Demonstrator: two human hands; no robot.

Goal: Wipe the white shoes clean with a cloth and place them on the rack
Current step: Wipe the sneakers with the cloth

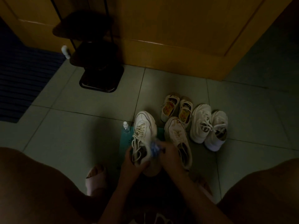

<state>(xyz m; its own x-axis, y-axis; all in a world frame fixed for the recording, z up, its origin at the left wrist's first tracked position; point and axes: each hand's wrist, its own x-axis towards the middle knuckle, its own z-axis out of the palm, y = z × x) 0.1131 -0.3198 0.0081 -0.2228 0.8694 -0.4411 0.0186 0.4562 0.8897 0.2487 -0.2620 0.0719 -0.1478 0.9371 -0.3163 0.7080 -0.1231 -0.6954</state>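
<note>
The left hand (129, 160) grips one shoe (144, 126), the right hand (168, 152) rubs it with the cloth (154, 147); five other shoes (200, 123) wait, seemingly none on the rack (97, 62) yet

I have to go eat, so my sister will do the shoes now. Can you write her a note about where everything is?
Left hand grips the heel of a white sneaker over the teal mat. Right hand holds a blue-and-white cloth against its side.
A second sneaker lies on the floor just to the right; beyond it stand a slip-on pair with yellow insoles and a lace-up pair. A spray bottle stands left of the mat.
Done: no shoe shows on the dark rack.
Left: finish this sneaker, wipe the other five, rack all six.
</note>
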